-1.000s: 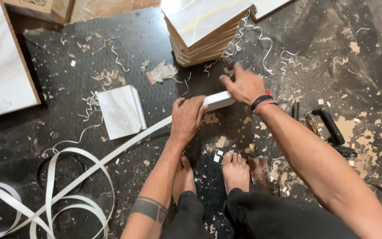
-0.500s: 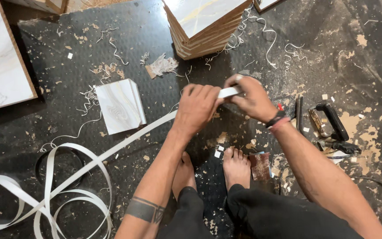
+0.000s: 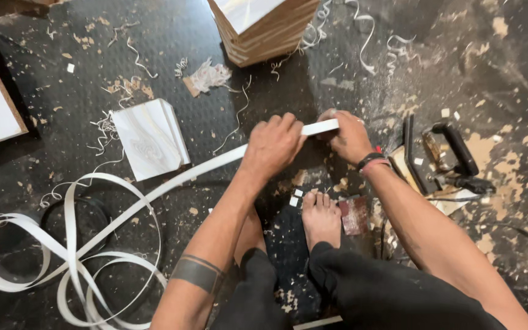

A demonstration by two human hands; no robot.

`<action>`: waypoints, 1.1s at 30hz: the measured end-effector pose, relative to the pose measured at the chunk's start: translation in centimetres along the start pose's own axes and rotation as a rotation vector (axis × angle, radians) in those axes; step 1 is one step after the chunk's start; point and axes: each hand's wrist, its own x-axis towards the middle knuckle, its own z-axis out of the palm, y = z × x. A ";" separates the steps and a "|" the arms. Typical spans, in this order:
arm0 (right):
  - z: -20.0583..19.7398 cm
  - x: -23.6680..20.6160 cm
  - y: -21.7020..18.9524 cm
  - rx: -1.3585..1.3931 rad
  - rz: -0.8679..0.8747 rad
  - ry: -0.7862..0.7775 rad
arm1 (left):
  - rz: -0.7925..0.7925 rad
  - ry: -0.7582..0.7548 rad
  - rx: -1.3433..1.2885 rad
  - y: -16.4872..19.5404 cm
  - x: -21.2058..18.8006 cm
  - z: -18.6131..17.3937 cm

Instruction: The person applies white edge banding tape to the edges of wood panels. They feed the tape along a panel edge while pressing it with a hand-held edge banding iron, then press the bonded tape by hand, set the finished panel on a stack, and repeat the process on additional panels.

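White edging strip — a long flat band, its free end held above the dark floor just in front of the person's bare feet. Left hand: fingers curled over the strip from above, closed on it, the band passing under the palm. Right hand: fingers pinched together on the strip's tip, which shows between the two hands. From the left hand the strip runs away from the feet into loose white coils. Small white panel pieces lie beyond the strip; stacked boards farther off; black-handled tool beside the right wrist — shavings all around.
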 end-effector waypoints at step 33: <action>-13.4 -9.2 6.7 -0.132 0.657 -0.048 | -0.202 0.136 -0.099 1.0 -2.8 -0.7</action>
